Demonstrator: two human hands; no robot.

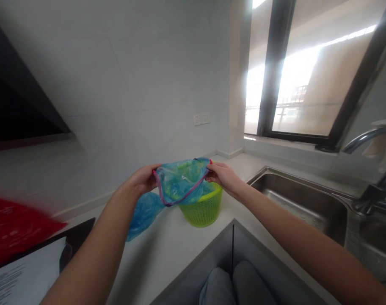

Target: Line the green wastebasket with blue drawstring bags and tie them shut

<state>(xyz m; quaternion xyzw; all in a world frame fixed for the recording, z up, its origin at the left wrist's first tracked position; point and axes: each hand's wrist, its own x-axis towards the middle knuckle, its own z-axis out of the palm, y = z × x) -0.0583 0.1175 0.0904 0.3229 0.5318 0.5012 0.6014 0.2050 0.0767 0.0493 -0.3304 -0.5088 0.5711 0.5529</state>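
Note:
A translucent blue plastic bag (183, 182) with a pink-purple drawstring rim is stretched open between my hands. My left hand (145, 178) pinches the rim at its left end, and my right hand (221, 176) grips the right end by a red bit of the edge. Beneath and behind the bag stands a lime-green perforated plastic basket (202, 212) on the white counter. The bag hides much of the basket's opening, so I cannot tell what is inside. Another crumpled blue plastic bag (145, 214) lies on the counter beside my left wrist.
A steel sink (304, 203) with a chrome faucet (367, 137) is at the right. On the left are a blurred red bag (18, 231), a black cooktop-like surface (80, 233) and a printed paper sheet (28, 271). A dark range hood (21, 93) juts out above them.

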